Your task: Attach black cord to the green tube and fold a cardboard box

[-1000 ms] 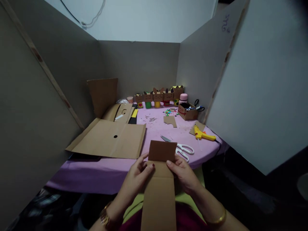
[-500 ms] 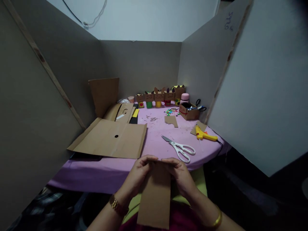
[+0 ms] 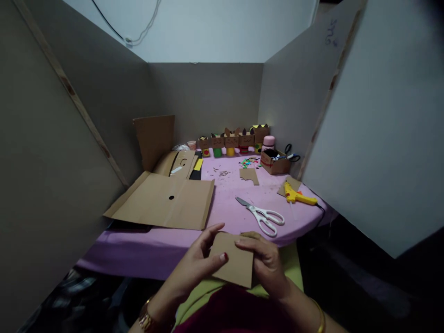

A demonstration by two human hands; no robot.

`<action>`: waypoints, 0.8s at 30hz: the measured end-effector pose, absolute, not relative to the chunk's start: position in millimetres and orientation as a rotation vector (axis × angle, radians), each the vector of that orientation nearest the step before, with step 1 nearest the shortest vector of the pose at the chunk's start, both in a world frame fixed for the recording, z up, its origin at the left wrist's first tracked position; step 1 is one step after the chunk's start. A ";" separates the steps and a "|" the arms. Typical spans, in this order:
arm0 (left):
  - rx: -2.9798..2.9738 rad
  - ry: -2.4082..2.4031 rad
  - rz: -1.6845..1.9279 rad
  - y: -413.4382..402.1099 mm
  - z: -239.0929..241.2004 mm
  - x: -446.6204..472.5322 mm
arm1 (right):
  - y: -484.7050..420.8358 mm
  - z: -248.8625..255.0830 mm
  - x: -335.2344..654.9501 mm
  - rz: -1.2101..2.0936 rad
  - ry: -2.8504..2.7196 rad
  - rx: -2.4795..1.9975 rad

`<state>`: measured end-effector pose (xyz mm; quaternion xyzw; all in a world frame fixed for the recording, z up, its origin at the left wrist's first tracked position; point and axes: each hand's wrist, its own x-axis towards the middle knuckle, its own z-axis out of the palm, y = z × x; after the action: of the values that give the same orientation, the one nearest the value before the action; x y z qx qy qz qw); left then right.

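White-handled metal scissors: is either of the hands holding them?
No, the scissors lie on the pinkish-purple tablecloth while left hand and right hand touch brown cardboard.

We see a worktop (image 3: 225, 194) spread with a lilac cloth (image 3: 145, 254), enclosed by a grey back partition (image 3: 208, 101), a left partition (image 3: 104, 83) and a right partition (image 3: 294, 101) with handwriting (image 3: 332, 34) near its top, while a pale wall (image 3: 222, 30) rises behind with a thin cable (image 3: 107, 21) across it, in dim, cool light.

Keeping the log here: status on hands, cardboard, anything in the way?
Right hand gripping cardboard piece; left hand at its left edge. Broad face showing. Scissors beyond, not blocking.
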<state>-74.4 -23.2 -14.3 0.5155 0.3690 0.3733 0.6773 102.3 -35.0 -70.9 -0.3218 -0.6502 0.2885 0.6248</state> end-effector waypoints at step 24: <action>1.464 1.003 0.963 -51.1 -59.9 -37.5 | -3.7 -48.3 111.0 0.745 -1.805 -1.199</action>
<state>-37.5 -51.1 -59.9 0.6137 0.4208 0.4038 0.5323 111.0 -3.7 -48.3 -0.4767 -0.7176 0.2960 0.4125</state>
